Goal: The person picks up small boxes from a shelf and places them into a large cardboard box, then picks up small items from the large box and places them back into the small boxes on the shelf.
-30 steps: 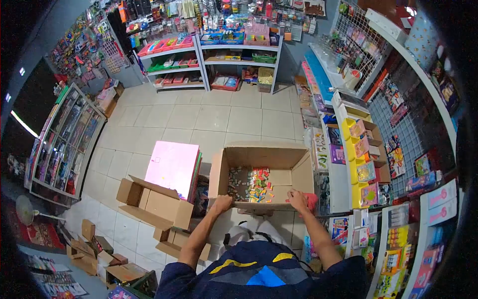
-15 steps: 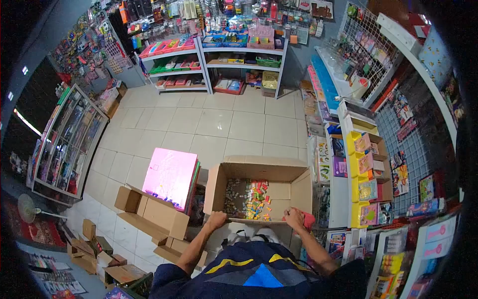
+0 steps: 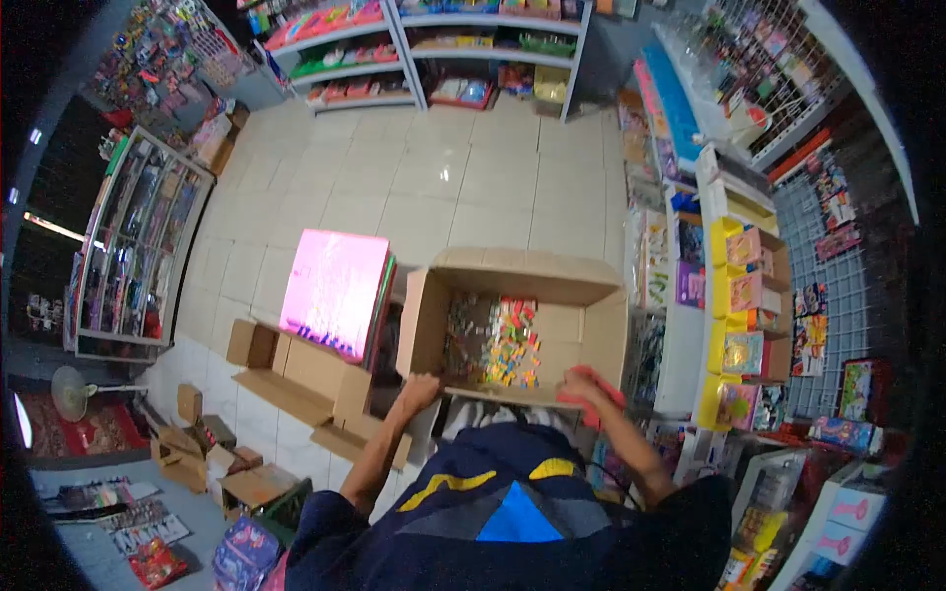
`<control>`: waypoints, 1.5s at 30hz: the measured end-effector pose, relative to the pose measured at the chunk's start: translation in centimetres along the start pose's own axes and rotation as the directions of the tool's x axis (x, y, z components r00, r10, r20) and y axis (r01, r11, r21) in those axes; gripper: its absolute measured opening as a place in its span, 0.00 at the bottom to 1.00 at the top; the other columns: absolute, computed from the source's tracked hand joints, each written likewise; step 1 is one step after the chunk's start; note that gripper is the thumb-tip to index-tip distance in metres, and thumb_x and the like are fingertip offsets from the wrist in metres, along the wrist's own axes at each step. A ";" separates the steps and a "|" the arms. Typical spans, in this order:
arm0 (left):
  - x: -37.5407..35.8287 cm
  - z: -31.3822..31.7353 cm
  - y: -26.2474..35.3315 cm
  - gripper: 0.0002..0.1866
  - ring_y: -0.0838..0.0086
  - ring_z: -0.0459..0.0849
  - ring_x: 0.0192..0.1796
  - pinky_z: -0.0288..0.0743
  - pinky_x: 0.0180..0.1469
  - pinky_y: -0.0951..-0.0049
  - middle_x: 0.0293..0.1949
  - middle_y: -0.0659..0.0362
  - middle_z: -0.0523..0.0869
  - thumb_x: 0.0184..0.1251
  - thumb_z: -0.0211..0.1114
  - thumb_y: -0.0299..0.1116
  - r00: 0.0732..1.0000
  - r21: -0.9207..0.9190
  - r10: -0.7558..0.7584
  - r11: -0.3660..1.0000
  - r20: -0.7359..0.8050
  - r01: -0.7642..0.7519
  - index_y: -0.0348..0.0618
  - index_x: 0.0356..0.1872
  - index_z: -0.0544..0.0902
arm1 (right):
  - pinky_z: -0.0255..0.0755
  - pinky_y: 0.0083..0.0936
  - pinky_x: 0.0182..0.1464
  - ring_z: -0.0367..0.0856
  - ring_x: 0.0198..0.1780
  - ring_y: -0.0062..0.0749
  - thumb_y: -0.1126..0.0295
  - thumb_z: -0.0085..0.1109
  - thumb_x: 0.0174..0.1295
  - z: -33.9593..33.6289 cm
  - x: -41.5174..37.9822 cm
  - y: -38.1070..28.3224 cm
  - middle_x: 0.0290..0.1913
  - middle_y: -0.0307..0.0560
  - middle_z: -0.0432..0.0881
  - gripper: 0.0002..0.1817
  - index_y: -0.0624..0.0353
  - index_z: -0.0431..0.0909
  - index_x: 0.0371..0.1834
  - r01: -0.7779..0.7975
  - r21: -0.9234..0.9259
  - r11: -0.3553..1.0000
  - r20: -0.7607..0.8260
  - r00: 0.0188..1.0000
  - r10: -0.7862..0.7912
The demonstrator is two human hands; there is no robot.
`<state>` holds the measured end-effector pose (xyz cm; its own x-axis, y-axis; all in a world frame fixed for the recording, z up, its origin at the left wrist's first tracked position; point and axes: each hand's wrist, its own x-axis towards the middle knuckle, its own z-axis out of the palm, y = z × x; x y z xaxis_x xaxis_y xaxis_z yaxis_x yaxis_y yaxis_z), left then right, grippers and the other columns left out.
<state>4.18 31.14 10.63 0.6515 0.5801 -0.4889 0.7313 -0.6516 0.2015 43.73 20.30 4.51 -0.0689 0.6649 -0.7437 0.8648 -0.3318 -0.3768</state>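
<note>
An open cardboard box (image 3: 591,330) sits in front of my body, with small colourful pieces (image 3: 514,340), like erasers or little packets, spread over the left and middle of its bottom. My left hand (image 3: 422,391) is closed on the box's near left corner. At the near right edge, my right hand (image 3: 581,386) is closed around a red cloth-like thing (image 3: 609,382), whose ends show beyond the fingers. The right knuckles overlap the box's rim in this view.
Left of the box lies a stack topped by a shiny pink sheet (image 3: 337,286), beside an opened carton (image 3: 296,379). Goods shelves (image 3: 680,305) run close along the right. More cartons (image 3: 251,485), a fan (image 3: 71,394) and a glass display case (image 3: 138,246) stand at left.
My view has tilted down, so the box and hands appear higher. The red cloth now shows above and around my right hand instead of mostly to its right. My left hand keeps its corner.
</note>
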 end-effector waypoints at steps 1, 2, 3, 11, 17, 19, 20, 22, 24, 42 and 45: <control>0.0 0.0 0.0 0.12 0.57 0.82 0.36 0.71 0.36 0.55 0.30 0.49 0.82 0.58 0.55 0.39 1.000 0.018 -0.012 1.000 0.012 0.011 0.41 0.28 0.80 | 0.71 0.39 0.47 0.77 0.44 0.51 0.49 0.54 0.48 -0.3 0.9 -0.2 0.44 0.59 0.77 0.29 0.64 0.74 0.43 -0.076 -0.072 0.995 0.028 0.997 0.078; 0.1 0.0 0.0 0.12 0.57 0.82 0.36 0.71 0.36 0.55 0.30 0.49 0.82 0.58 0.55 0.39 0.999 0.035 -0.022 0.999 0.025 0.021 0.41 0.28 0.81 | 0.70 0.39 0.48 0.77 0.45 0.50 0.49 0.53 0.48 -1.0 0.9 -1.0 0.43 0.59 0.78 0.28 0.63 0.76 0.41 -0.142 -0.068 0.988 0.010 0.990 0.143; 0.0 0.2 0.0 0.12 0.58 0.82 0.36 0.71 0.35 0.56 0.30 0.50 0.82 0.57 0.56 0.40 1.000 0.028 -0.005 1.000 0.023 0.005 0.41 0.27 0.81 | 0.70 0.40 0.48 0.77 0.45 0.50 0.48 0.53 0.48 -2.1 0.6 -2.0 0.42 0.59 0.78 0.27 0.63 0.77 0.39 -0.143 -0.042 0.989 0.035 0.989 0.144; 0.0 -3.4 1.3 0.13 0.62 0.82 0.29 0.69 0.29 0.62 0.24 0.53 0.81 0.55 0.58 0.42 1.000 -0.025 0.012 1.000 0.021 -0.011 0.45 0.23 0.82 | 0.71 0.36 0.44 0.79 0.40 0.44 0.53 0.54 0.48 0.9 9.3 -2.4 0.35 0.56 0.80 0.20 0.61 0.78 0.30 -0.133 0.191 0.973 0.088 0.989 0.118; 0.0 -1.7 0.9 0.07 0.58 0.81 0.30 0.68 0.34 0.59 0.24 0.53 0.80 0.53 0.55 0.31 0.996 -0.080 -0.034 0.996 0.081 0.041 0.45 0.23 0.81 | 0.71 0.32 0.38 0.78 0.33 0.41 0.67 0.58 0.44 8.1 18.1 -2.1 0.32 0.53 0.79 0.15 0.53 0.78 0.38 0.206 0.234 0.950 -0.117 0.976 -0.183; 0.0 -2.1 0.9 0.07 0.60 0.81 0.29 0.68 0.31 0.61 0.23 0.53 0.81 0.53 0.56 0.33 0.997 -0.066 -0.024 0.997 0.071 0.029 0.46 0.23 0.81 | 0.71 0.33 0.34 0.77 0.30 0.41 0.71 0.57 0.44 8.4 18.4 -4.0 0.31 0.53 0.78 0.19 0.52 0.76 0.44 0.144 0.353 0.925 -0.195 0.978 -0.078; 0.2 -2.4 0.8 0.07 0.61 0.82 0.28 0.69 0.29 0.62 0.22 0.54 0.81 0.53 0.58 0.36 0.998 -0.057 -0.014 0.998 0.064 0.017 0.47 0.24 0.82 | 0.70 0.33 0.34 0.76 0.30 0.40 0.73 0.57 0.44 8.3 19.0 -4.8 0.32 0.52 0.78 0.21 0.52 0.75 0.47 0.087 0.333 0.939 -0.191 0.981 -0.024; 0.4 -3.1 1.0 0.07 0.62 0.82 0.27 0.69 0.27 0.63 0.21 0.54 0.81 0.53 0.59 0.38 0.998 -0.072 -0.011 0.997 0.062 0.015 0.49 0.26 0.82 | 0.70 0.33 0.34 0.76 0.33 0.39 0.75 0.55 0.45 8.4 20.3 -5.1 0.35 0.51 0.78 0.24 0.51 0.73 0.51 -0.067 0.315 0.947 -0.060 0.994 0.090; 0.5 -3.8 1.1 0.06 0.63 0.82 0.26 0.69 0.26 0.63 0.21 0.55 0.81 0.53 0.59 0.38 0.997 -0.105 -0.023 0.994 0.072 0.030 0.52 0.27 0.83 | 0.70 0.30 0.40 0.76 0.42 0.36 0.76 0.52 0.47 6.9 20.1 -6.8 0.41 0.50 0.78 0.26 0.50 0.71 0.54 -0.249 0.348 0.904 0.188 0.963 0.193; 0.6 -3.0 0.4 0.10 0.65 0.82 0.27 0.68 0.26 0.64 0.21 0.54 0.81 0.53 0.54 0.28 0.992 -0.111 0.015 0.994 0.124 -0.002 0.56 0.31 0.82 | 0.70 0.40 0.41 0.78 0.40 0.44 0.65 0.56 0.53 5.7 17.7 -11.4 0.35 0.51 0.80 0.16 0.43 0.75 0.47 -0.265 0.314 0.912 -0.109 0.944 0.311; 0.7 -3.4 0.6 0.09 0.64 0.82 0.27 0.69 0.25 0.64 0.21 0.55 0.81 0.53 0.54 0.28 0.992 -0.099 0.002 0.995 0.129 0.011 0.55 0.31 0.81 | 0.70 0.40 0.42 0.78 0.39 0.45 0.64 0.57 0.53 9.4 20.3 -9.6 0.34 0.51 0.80 0.15 0.43 0.76 0.46 -0.173 0.480 0.860 -0.211 0.929 0.305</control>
<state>5.74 32.85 13.24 0.6217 0.5110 -0.5936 0.7547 -0.5934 0.2796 29.35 30.70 -12.15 0.3050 0.6576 -0.6889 0.5173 -0.7217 -0.4599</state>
